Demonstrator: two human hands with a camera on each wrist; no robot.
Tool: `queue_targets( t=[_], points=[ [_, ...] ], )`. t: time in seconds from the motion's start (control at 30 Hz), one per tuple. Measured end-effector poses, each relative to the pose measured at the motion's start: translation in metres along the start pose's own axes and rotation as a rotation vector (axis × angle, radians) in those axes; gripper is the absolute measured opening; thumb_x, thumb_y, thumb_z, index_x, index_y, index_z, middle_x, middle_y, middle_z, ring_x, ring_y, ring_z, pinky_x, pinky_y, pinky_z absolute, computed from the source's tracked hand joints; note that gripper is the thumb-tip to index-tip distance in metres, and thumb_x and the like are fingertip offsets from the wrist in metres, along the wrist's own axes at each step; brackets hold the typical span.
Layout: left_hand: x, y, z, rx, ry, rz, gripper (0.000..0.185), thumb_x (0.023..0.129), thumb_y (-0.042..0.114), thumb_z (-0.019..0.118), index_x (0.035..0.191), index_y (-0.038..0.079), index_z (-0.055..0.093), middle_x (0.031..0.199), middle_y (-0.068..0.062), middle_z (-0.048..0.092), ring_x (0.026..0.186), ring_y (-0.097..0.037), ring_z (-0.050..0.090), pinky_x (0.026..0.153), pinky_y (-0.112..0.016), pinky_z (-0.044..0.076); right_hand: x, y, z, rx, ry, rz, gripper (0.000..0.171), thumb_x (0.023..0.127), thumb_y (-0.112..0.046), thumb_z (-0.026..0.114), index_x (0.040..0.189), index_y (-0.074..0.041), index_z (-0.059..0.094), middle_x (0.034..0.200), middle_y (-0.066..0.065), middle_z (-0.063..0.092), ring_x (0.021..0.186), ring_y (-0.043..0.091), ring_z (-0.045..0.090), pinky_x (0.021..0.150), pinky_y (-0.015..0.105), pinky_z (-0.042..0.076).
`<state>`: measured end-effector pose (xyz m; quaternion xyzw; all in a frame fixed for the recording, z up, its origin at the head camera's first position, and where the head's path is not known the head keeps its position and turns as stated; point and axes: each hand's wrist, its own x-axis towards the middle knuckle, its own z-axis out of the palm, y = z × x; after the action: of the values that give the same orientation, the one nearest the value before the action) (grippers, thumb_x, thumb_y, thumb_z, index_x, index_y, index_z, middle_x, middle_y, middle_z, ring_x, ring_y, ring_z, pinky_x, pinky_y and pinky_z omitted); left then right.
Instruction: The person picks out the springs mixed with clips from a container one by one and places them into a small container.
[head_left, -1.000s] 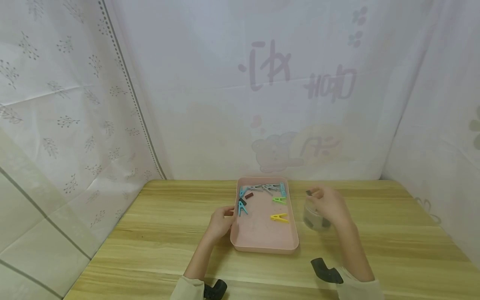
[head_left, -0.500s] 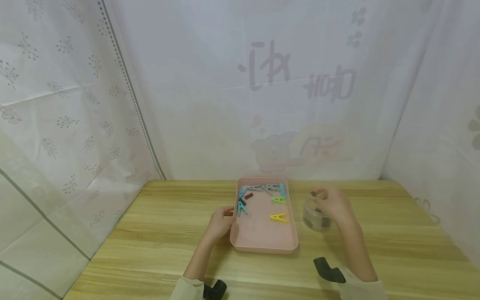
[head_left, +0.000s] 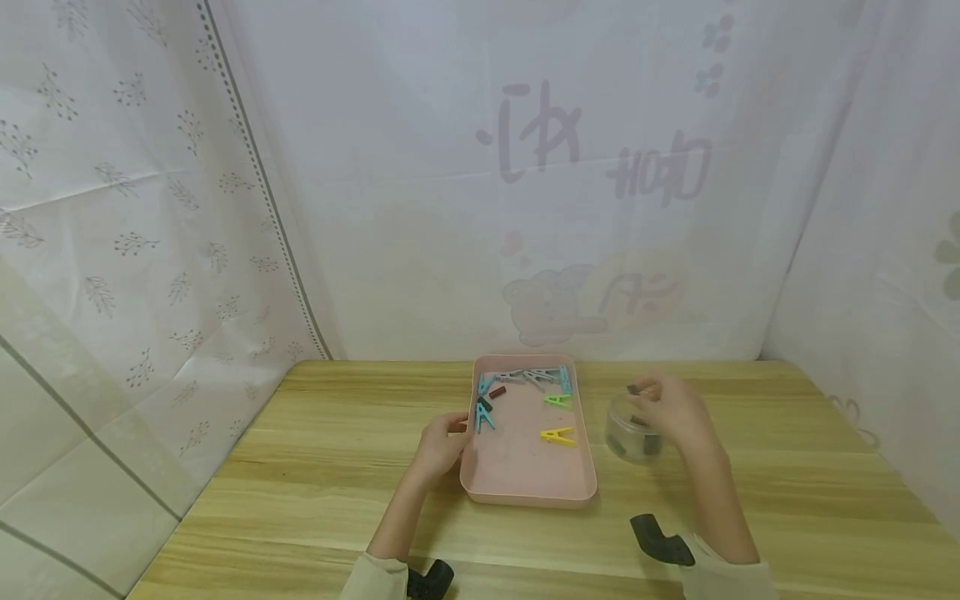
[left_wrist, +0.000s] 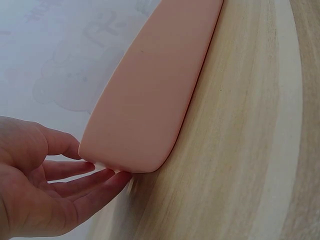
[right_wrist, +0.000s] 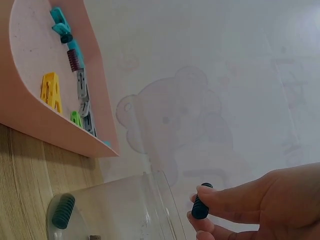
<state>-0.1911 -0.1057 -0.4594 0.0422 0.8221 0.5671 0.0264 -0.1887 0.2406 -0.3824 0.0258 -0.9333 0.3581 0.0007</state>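
My right hand (head_left: 672, 410) pinches a small dark green ribbed cylinder (right_wrist: 202, 202) between thumb and fingers, over the mouth of a clear round tub (head_left: 632, 446). Another dark green ribbed cylinder (right_wrist: 63, 211) lies inside that tub, seen through its wall. My left hand (left_wrist: 45, 185) touches the left side wall of the pink tray (left_wrist: 145, 95) with nearly straight fingertips. Within the tray, a dark red ribbed cylinder (head_left: 498, 392) and a dark one (head_left: 485, 403) lie among blue clothespins (head_left: 483, 417) at the left.
Grey clothespins (head_left: 534, 377) line the tray's far end, with a green clothespin (head_left: 558, 401) and a yellow clothespin (head_left: 558, 437) along its right side. The wooden table (head_left: 315, 467) runs back to a printed white curtain (head_left: 390, 250).
My right hand has shifted slightly to the right with the ribbed cylinder, which now sits more over the tub. The left hand and the tray stay in place.
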Motion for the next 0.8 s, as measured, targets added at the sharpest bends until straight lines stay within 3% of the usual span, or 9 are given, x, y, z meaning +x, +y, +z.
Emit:
queue_targets(
  t=[0.8],
  points=[
    [0.0002,-0.0009,-0.0001,0.014,0.007,0.009,0.043,0.099,0.004,0.06,0.138,-0.015,0.06,0.123,-0.033,0.066,0.093,-0.032,0.072,0.076,-0.041,0.064,0.0019,0.0063,-0.0011,-0.01,-0.016,0.037,0.042,0.106,-0.016,0.058,0.133,0.016,0.056,0.13,0.043,0.06,0.119,0.06,0.059,0.091,0.067,0.055]
  ],
)
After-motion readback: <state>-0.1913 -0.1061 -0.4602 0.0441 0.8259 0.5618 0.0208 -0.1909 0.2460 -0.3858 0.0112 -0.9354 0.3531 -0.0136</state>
